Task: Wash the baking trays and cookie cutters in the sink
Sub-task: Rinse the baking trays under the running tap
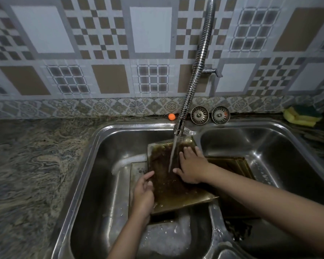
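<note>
Left hand (pixel 143 195): fingers grasp the left edge of the soiled baking tray (pixel 176 184). Right hand (pixel 192 166): fingers released, pressed flat on the tray under the running faucet (pixel 195 71). Tray sits tilted over the sink (pixel 94 165) divider, atop further trays (pixel 232 165).

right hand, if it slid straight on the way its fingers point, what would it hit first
The right hand lies flat on the dirty baking tray, fingers pointing toward the tray's far edge. Sliding on, it would probably meet the tray's raised far rim first, then the sink wall behind it; depth is hard to judge.
</note>
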Demonstrator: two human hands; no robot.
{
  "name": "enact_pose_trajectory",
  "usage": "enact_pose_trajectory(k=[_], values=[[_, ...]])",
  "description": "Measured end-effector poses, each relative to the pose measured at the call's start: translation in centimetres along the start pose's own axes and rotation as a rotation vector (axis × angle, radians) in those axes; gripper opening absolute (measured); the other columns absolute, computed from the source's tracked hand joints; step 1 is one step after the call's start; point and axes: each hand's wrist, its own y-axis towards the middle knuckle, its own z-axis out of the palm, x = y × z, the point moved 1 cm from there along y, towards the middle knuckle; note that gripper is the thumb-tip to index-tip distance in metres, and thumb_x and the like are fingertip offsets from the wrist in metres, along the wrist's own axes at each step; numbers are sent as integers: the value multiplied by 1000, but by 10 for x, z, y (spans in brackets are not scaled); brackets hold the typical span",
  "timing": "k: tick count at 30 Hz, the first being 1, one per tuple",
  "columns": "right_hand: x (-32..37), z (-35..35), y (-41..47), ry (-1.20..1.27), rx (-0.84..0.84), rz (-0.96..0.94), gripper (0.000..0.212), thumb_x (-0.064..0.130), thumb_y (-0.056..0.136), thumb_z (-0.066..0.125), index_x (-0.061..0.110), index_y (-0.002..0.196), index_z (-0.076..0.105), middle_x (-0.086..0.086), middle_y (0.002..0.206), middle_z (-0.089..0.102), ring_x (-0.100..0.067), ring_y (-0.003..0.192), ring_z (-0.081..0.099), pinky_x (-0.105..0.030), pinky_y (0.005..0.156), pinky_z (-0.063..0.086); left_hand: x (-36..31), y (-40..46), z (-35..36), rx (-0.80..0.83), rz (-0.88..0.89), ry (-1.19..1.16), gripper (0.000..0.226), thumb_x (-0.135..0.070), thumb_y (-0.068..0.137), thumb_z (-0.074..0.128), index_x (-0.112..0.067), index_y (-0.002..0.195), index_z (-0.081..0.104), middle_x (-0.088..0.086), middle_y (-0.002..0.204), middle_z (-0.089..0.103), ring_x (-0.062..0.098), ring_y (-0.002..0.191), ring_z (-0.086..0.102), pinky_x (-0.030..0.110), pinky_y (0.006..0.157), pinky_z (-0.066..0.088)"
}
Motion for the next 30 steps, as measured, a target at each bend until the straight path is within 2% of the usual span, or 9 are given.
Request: enact_pose_trajectory(k=[6, 9, 14, 16, 18, 20, 23, 27, 30], values=[[40, -6, -18, 109, -65, -365, 75, 54, 97, 29, 13, 152, 0, -3, 159, -12, -20, 146, -13, -45, 115, -10, -10, 12, -14, 52, -99, -476, 39, -3, 100, 33, -28, 117, 58, 7, 120, 62, 23, 107, 61, 48, 95, 47], [31, -20, -7, 16, -148, -282, 75, 52, 98, 26, 9, 151, -3, -9, 159, -14, -22, 147, -12, -45, 118, -7, -5, 19, -24, 100, -126, -606, 43, 2, 98, 31, -26, 118, 57, 13, 126, 60, 31, 118, 56, 57, 104, 38], [31, -32, 20, 31, -227, -124, 74, 49, 99, 19, 4, 148, -13, -17, 156, -20, -34, 145, -14, -56, 115, -6, -11, 14, -8, 193, -63, -629, 46, 8, 95, 33, -22, 118, 58, 11, 134, 55, 28, 121, 54, 53, 106, 37], [45, -24, 12, 110, -258, -262, 71, 47, 99, 26, 11, 150, -8, -8, 157, -22, -27, 144, -19, -59, 114, -7, -14, 17, -7, 196, -33, -654, 44, 8, 94, 34, -21, 117, 59, 12, 135, 54, 28, 122, 53, 51, 108, 35], [50, -15, 5, 127, -258, -455, 69, 44, 99, 32, 18, 151, -4, 1, 157, -20, -16, 144, -21, -51, 113, -11, -17, 24, -15, 176, -1, -671, 44, 7, 94, 35, -21, 118, 59, 10, 135, 54, 26, 123, 53, 53, 109, 34], [38, -11, 5, 112, -266, -517, 70, 52, 98, 28, 23, 151, -8, 6, 156, -24, -12, 143, -22, -46, 113, -10, -21, 27, -25, 176, 55, -638, 40, 4, 94, 39, -20, 120, 58, 10, 135, 54, 27, 125, 52, 55, 109, 34], [13, -13, 22, 129, -361, -318, 87, 74, 81, 3, 23, 147, -23, 0, 151, -37, -19, 142, -26, -54, 115, -11, -23, 24, -30, 188, 114, -536, 37, 2, 92, 44, -20, 118, 59, 13, 130, 58, 32, 123, 53, 55, 104, 39], [36, -22, 27, 438, -543, -95, 73, 56, 93, 6, 17, 145, -27, -2, 150, -33, -14, 138, -32, -59, 111, -17, -25, 19, -19, 223, 221, -419, 43, 7, 92, 43, -22, 117, 62, 11, 133, 56, 29, 130, 47, 55, 110, 32], [70, -17, 14, 510, -612, -327, 66, 41, 97, 24, 19, 150, -8, 2, 157, -19, -12, 142, -25, -54, 114, -13, -38, 19, -25, 155, 254, -436, 42, 10, 91, 42, -18, 116, 60, 12, 130, 58, 28, 128, 49, 50, 110, 34]])
